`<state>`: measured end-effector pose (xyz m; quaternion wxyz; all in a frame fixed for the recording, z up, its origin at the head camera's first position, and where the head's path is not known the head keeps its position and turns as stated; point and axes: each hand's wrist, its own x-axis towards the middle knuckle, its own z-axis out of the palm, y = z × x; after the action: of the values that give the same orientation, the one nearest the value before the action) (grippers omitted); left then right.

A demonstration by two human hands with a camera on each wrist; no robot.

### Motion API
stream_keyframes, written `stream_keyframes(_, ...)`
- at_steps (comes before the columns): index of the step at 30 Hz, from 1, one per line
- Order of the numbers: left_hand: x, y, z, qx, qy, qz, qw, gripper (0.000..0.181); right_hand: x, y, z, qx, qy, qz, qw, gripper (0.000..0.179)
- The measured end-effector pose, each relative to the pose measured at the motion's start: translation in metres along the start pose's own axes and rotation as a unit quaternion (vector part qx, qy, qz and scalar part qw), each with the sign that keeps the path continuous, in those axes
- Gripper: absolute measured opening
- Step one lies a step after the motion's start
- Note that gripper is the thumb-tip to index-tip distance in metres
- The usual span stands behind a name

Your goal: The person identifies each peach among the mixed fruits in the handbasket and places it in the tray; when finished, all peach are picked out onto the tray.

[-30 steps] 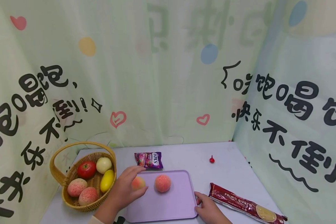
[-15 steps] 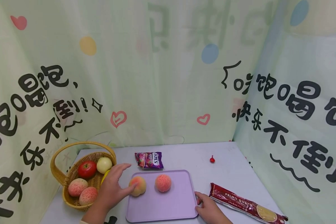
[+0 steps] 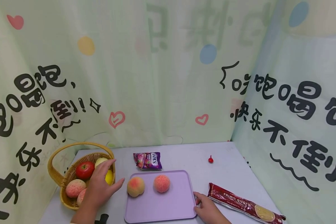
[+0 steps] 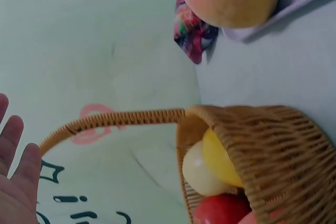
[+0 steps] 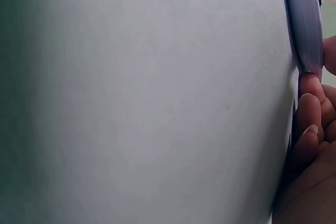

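My left hand (image 3: 99, 185) is empty, thumb and fingers spread, and overlaps the right side of the wicker basket (image 3: 68, 203) in the head view. Inside the basket are a red tomato (image 3: 85, 170), a pale round fruit (image 4: 201, 171), a yellow fruit (image 4: 220, 157) and pink speckled peaches (image 3: 75, 188), one partly hidden by the hand. On the lilac tray (image 3: 162, 210) sit a yellow-pink peach (image 3: 135, 186) and a pink peach (image 3: 161, 183). My right hand (image 3: 208, 208) pinches the tray's right rim, its fingers curled at the edge in the right wrist view.
Behind the tray lies a purple snack packet (image 3: 147, 160). A long red spaghetti packet (image 3: 245, 203) lies to the right, and a small red item (image 3: 210, 159) at the back right. Printed curtains (image 3: 168, 93) enclose the white table (image 3: 190, 157). The basket's handle (image 3: 53, 165) arches high.
My left hand has come away from the yellow-pink peach, leaving it on the tray, and has moved left to the basket. My right hand has stayed at the tray's rim.
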<state>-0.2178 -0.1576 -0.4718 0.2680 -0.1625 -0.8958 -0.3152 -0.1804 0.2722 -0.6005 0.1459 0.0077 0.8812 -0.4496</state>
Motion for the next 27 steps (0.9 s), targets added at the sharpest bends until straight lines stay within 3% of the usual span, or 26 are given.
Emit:
stream_keyframes(8, -0.004, -0.022, -0.003, 0.045, -0.03, -0.049, 0.9973, 0.076, 0.0, -0.002, 0.0, -0.001, 0.002, 0.009, 1.0, 0.062)
stream_keyframes(13, -0.011, -0.035, -0.005, 0.034, -0.047, -0.086, 0.9946, 0.074, -0.001, -0.002, -0.001, -0.003, 0.003, 0.003, 1.0, 0.063)
stream_keyframes(22, -0.02, -0.055, -0.001, 0.046, -0.046, -0.088, 0.994, 0.076, 0.0, -0.001, -0.001, -0.009, 0.004, 0.002, 0.9999, 0.063)
stream_keyframes(27, -0.024, -0.063, -0.001, 0.059, -0.062, -0.102, 0.991, 0.078, 0.0, 0.0, 0.0, -0.012, 0.006, 0.0, 0.9999, 0.063)
